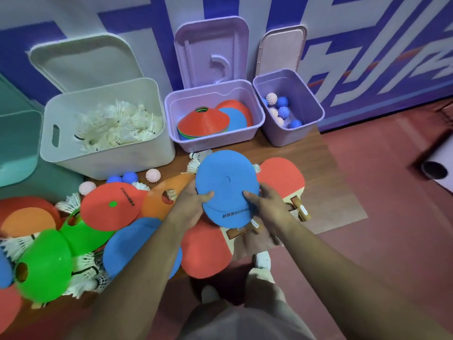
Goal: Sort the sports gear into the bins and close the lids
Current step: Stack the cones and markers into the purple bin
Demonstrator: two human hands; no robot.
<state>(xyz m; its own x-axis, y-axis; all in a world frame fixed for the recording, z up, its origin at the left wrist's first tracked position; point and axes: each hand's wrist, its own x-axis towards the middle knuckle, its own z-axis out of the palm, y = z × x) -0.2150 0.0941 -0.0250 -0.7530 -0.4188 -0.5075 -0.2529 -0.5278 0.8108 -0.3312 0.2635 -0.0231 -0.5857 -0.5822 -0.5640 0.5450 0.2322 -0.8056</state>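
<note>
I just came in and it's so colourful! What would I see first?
Likely the blue discs in the middle, gripped by the left hand and right hand. Green cones lie at the lower left, and a white bin full of shuttlecocks stands open at the back.

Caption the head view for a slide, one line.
Left hand and right hand hold blue discs in front of the open middle purple bin, which holds marker cones.

open middle bin (255,123) ahead, shuttlecocks (197,159) between, bare floor (392,192) right
</note>
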